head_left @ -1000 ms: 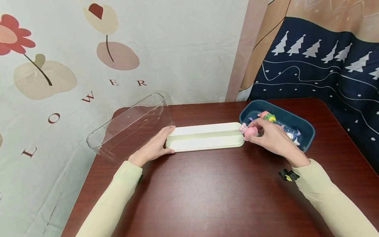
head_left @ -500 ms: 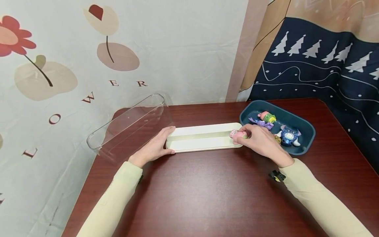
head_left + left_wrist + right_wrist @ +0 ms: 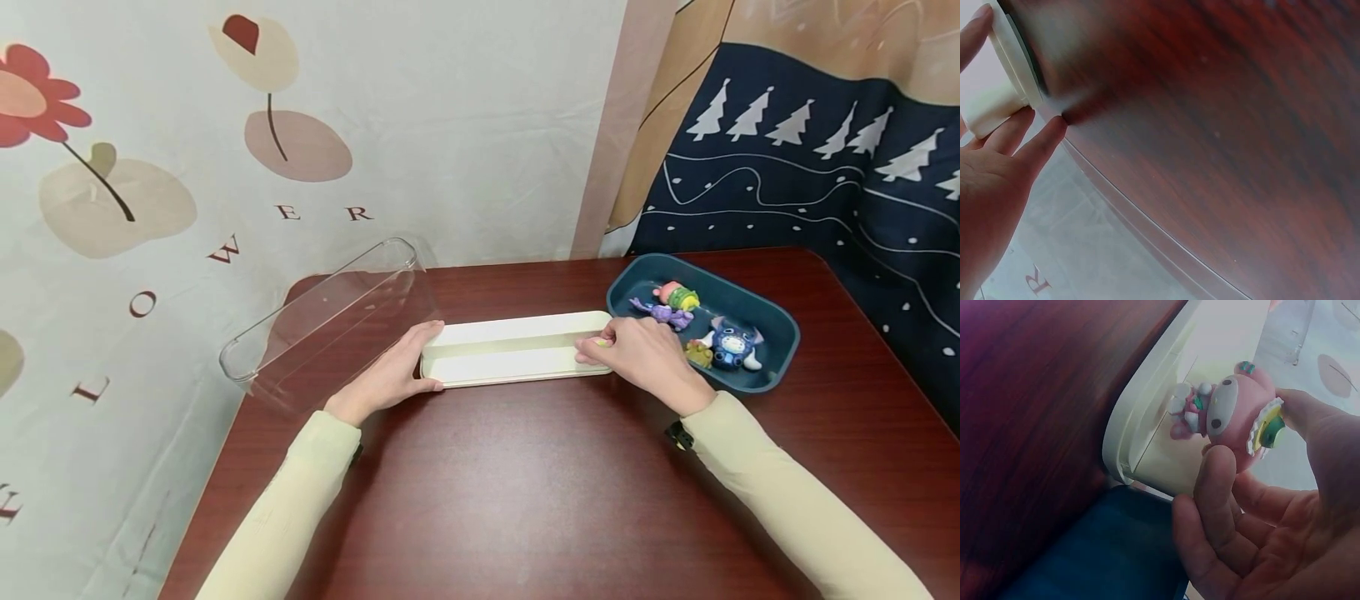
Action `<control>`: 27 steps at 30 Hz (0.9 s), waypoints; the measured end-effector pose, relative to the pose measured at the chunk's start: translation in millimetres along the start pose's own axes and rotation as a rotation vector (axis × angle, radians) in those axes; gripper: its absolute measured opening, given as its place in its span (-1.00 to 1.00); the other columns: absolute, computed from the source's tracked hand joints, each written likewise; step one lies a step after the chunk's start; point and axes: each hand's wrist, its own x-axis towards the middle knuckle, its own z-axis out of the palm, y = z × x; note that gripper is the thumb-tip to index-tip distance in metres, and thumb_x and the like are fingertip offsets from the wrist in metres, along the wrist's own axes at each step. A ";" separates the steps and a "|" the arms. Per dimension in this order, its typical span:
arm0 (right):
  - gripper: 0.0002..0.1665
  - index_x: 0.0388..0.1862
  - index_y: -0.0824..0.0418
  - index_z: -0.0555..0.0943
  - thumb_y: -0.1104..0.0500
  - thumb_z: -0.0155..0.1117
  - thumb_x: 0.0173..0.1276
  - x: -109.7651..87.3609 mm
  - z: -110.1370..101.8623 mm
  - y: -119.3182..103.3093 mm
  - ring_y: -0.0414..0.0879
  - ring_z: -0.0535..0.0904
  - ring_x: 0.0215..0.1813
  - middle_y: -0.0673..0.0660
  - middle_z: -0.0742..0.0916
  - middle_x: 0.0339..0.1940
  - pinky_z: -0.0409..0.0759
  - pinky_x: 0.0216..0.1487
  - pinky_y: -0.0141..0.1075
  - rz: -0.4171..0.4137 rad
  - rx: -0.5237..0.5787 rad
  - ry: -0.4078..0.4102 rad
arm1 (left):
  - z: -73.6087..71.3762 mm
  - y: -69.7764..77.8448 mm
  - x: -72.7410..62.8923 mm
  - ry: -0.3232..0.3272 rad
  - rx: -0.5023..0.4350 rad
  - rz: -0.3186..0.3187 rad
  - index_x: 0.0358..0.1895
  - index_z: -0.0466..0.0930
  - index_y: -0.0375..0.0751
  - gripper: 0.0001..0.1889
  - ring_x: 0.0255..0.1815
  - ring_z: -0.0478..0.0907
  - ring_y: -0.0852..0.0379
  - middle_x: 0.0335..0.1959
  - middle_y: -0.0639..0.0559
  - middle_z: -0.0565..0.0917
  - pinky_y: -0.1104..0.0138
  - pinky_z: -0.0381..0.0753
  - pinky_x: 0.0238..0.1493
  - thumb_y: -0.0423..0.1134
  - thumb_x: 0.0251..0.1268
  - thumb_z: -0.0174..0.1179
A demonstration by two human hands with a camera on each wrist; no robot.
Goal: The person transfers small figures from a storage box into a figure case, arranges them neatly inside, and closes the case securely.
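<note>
A long cream-white box (image 3: pixel 517 372) lies on the table in the head view. At its left end my left hand (image 3: pixel 393 367) grips it, thumb on the near side and fingers on the far side; the left wrist view shows the box end (image 3: pixel 1015 56) between them. Over the box's right end, my right hand (image 3: pixel 648 357) pinches a pink figurine. In the right wrist view the figurine (image 3: pixel 1241 412) shows a white face and a yellow-green hat, and its feet point into the box. From the head camera the fingers hide most of it.
A dark blue basket (image 3: pixel 783 333) stands right of the box, close to its end. Inside are a blue figurine (image 3: pixel 731 343), a purple one (image 3: pixel 663 313), a pink-green-yellow one (image 3: pixel 677 296) and a yellowish one (image 3: pixel 699 354). A clear plastic cover (image 3: pixel 330 308) is at the back left.
My right hand has carried the pink figurine left from beside the basket to over the box's right end, and lowered it. The left hand and box have stayed put.
</note>
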 end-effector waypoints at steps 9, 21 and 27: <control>-0.29 -0.63 0.17 0.65 -0.38 0.24 0.42 7.2 0.1 -0.8 -0.02 0.42 -0.61 0.03 0.44 -0.77 0.33 -0.60 -0.21 0.021 -0.074 0.003 | 0.2 -1.2 1.6 -0.004 0.004 0.001 0.57 0.16 -0.39 -0.02 0.58 0.20 -0.15 0.56 -0.26 0.26 -0.01 0.23 0.53 -0.27 0.16 0.57; -0.12 -0.10 0.29 0.71 -0.51 0.04 0.45 3.2 -8.4 -3.9 0.05 0.57 -0.49 0.11 0.67 -0.55 0.58 -0.52 -0.06 0.031 -0.107 0.054 | -0.8 -0.1 0.4 -0.015 0.001 -0.025 0.59 0.14 -0.39 -0.01 0.57 0.20 -0.16 0.56 -0.27 0.25 -0.03 0.23 0.53 -0.25 0.18 0.56; -0.14 0.22 0.24 0.66 -0.48 0.15 0.42 -1.7 -18.7 3.8 0.19 0.64 0.09 0.25 0.75 0.08 0.59 0.10 0.26 -0.055 -0.029 0.081 | 0.1 -3.1 0.7 -0.022 0.001 -0.026 0.59 0.14 -0.39 -0.02 0.59 0.18 -0.13 0.57 -0.25 0.25 0.00 0.21 0.55 -0.24 0.19 0.55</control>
